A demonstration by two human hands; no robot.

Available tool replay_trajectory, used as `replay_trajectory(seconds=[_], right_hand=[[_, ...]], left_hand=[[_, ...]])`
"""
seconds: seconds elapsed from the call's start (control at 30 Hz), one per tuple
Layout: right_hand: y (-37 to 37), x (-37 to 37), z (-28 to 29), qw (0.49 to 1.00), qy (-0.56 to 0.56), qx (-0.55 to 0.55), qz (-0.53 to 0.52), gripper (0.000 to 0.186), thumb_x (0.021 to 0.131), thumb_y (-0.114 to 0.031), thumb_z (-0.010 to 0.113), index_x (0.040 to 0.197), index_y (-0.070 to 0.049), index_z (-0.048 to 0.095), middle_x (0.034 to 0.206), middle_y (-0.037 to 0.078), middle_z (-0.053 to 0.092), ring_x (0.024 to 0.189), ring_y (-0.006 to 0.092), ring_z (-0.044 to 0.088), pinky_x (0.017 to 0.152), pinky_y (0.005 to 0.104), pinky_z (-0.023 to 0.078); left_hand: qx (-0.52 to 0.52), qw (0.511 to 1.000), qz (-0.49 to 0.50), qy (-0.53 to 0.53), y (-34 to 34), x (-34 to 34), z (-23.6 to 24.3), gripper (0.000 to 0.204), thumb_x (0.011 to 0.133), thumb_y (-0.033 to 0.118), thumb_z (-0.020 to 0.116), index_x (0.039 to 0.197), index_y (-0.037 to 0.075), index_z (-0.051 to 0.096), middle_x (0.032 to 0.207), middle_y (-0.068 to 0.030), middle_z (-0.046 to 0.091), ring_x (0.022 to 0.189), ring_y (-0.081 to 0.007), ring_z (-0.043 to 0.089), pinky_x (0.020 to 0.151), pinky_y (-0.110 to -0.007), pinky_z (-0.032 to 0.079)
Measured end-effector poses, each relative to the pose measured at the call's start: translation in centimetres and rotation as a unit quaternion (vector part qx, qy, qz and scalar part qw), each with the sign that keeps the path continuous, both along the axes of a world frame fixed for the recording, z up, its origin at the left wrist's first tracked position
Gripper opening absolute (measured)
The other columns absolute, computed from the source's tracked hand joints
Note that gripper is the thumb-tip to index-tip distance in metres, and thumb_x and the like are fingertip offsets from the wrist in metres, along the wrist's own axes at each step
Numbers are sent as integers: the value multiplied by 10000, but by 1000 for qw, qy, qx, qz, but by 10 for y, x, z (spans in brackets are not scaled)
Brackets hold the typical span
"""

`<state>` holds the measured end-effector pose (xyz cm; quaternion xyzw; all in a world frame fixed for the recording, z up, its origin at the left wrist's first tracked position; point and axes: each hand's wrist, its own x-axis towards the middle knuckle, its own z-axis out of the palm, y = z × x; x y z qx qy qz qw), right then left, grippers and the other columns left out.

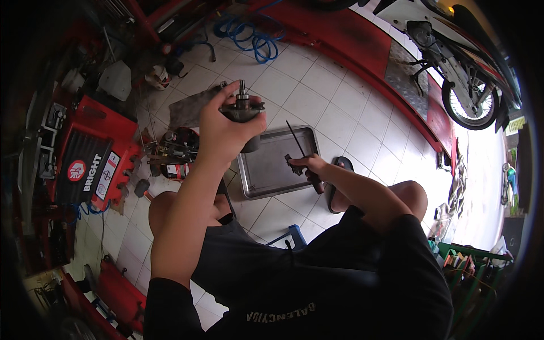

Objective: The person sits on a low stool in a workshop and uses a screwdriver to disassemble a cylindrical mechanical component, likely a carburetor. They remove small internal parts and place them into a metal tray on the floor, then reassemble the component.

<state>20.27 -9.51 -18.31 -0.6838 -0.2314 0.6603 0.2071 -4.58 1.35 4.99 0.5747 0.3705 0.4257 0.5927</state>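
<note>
My left hand (224, 124) is raised at the upper middle, closed around a dark rounded metal part with a stepped shaft (242, 101) pointing away from me. Its body shows partly below my fingers; the rest is hidden by the hand. Lower and to the right, my right hand (313, 165) grips a screwdriver (294, 136) with a long thin dark blade and a brownish handle. A small dark metal piece (294, 164) is at the fingertips of that hand, its kind unclear. Beneath both hands a rectangular metal tray (245, 180) lies on the tiled floor.
On the left stand a red and black machine (85, 158) and a cluster of tools (175, 150). A blue coiled hose (249, 34) lies beyond. A red lift platform (340, 39) carries a motorcycle (464, 62). A blue frame (293, 235) sits between my legs.
</note>
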Motion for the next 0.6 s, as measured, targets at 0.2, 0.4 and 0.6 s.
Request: replay_trajectory(seconds=[0.2,0.4,0.6], right_hand=[[-7,-77,-142,995,5,-25,-99,476,773,-471,836,957,-51,710,801,40,613,545,139,462,514,321,397],[1,-151,-200,967,13,-49,-248,492,806,-455,809,992,-10,714,807,60,601,635,157,506,591,359,445],[15,-194,-231,980,-158,36,-118,648,908,-597,634,970,45,694,838,222,685,877,342,698,781,464,536]], left_hand=[[-107,989,55,-81,15,-16,10,615,814,-68,730,1380,-50,490,1099,-154,696,845,-176,684,791,-312,572],[-107,988,63,-88,15,-25,14,646,813,-56,725,1408,-42,475,1114,-166,694,839,-172,680,801,-315,561],[-100,989,65,-83,27,-39,15,729,742,-11,791,1370,-98,431,1059,-120,718,866,-135,683,777,-290,574]])
